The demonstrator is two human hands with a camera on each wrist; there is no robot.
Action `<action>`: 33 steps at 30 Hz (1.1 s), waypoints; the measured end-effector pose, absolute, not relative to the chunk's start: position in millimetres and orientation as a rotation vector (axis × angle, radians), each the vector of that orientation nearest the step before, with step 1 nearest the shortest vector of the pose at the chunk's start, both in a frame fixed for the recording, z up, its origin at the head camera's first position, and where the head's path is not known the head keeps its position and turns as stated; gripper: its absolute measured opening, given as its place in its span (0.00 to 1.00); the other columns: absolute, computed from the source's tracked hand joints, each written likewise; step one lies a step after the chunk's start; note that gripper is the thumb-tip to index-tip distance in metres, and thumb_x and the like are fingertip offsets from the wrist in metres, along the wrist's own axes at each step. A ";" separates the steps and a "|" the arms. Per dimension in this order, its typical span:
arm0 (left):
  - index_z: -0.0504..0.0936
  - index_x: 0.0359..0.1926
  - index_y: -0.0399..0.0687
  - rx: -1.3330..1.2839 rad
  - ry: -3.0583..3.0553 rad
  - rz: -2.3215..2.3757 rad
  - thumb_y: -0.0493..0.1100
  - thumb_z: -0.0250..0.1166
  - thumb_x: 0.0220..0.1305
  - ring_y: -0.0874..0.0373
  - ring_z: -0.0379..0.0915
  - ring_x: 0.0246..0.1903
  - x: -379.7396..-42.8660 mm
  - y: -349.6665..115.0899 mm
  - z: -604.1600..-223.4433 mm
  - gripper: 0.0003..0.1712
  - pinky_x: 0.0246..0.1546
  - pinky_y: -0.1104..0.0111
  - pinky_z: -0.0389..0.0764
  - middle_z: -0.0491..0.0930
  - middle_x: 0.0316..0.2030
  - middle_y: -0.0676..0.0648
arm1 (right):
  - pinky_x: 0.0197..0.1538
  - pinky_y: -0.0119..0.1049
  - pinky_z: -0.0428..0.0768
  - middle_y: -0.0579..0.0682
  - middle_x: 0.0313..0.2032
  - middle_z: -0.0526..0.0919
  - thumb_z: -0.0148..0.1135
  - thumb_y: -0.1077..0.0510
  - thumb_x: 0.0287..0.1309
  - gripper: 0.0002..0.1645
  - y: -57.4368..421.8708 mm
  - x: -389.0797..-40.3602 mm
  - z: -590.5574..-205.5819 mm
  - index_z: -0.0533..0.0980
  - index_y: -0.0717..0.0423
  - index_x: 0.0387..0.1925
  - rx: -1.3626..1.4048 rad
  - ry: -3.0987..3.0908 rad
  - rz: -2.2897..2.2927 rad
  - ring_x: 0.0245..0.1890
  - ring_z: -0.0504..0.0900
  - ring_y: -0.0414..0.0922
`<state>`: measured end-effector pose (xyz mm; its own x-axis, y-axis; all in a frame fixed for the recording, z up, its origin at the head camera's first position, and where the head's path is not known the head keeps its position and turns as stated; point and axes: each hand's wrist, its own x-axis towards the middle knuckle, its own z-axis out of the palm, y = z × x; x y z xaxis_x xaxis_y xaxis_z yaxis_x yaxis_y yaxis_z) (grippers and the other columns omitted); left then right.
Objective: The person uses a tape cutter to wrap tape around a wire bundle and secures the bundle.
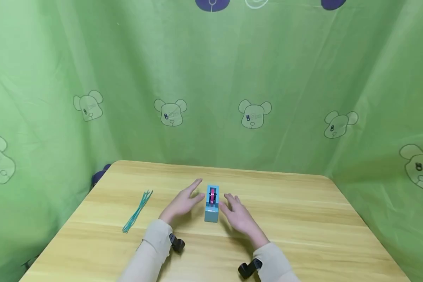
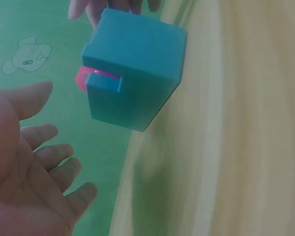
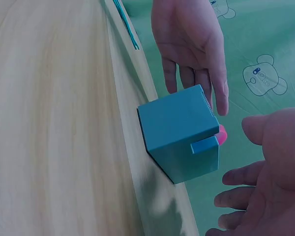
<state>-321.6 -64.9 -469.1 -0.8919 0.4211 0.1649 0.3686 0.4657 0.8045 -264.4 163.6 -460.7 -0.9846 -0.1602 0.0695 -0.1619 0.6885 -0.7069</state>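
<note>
A blue tape dispenser (image 1: 211, 215) stands upright on the wooden table, with a pink reel (image 1: 212, 196) set in its slot. To its left is my left hand (image 1: 182, 202), fingers spread and palm turned toward the dispenser. My right hand (image 1: 240, 217) is at the other side, its fingers loosely extended and the thumb close to the dispenser's edge. Both wrist views show bare palms holding nothing. In the left wrist view, the dispenser's blue body (image 2: 137, 46) partly covers the right hand's fingers.
A bundle of thin teal cords (image 1: 137, 213) lies on the left part of the table (image 1: 303, 219). Behind and at both sides hangs a green curtain (image 1: 211, 149) printed with bear heads. Each sleeve carries a small black camera (image 1: 177, 243).
</note>
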 end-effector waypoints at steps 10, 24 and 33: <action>0.52 0.77 0.57 0.754 2.588 1.434 0.53 0.54 0.74 0.51 0.43 0.74 -328.1 -59.3 -463.7 0.36 0.70 0.51 0.48 0.47 0.76 0.50 | 0.62 0.61 0.67 0.62 0.59 0.74 0.53 0.46 0.72 0.25 157.5 -263.8 -459.2 0.74 0.61 0.57 0.218 -2.749 1.295 0.61 0.71 0.63; 0.54 0.77 0.54 0.857 2.444 1.458 0.49 0.56 0.74 0.46 0.44 0.73 -338.8 -55.9 -475.2 0.35 0.69 0.46 0.50 0.47 0.76 0.47 | 0.59 0.59 0.72 0.59 0.51 0.78 0.62 0.53 0.66 0.13 144.5 -259.4 -464.8 0.81 0.59 0.35 0.200 -2.637 1.545 0.55 0.75 0.60; 0.55 0.77 0.51 0.887 2.413 1.450 0.48 0.57 0.74 0.46 0.48 0.73 -345.0 -53.4 -478.4 0.36 0.70 0.50 0.52 0.50 0.76 0.44 | 0.60 0.59 0.69 0.58 0.51 0.76 0.67 0.53 0.61 0.14 141.9 -260.1 -473.6 0.82 0.60 0.41 0.196 -2.642 1.624 0.53 0.74 0.57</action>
<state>-345.0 -53.4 -478.4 -0.8030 0.5799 0.1378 0.3938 0.3427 0.8529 -260.1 141.9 -473.6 -0.9915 -0.0894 0.0948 -0.1249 0.4459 -0.8863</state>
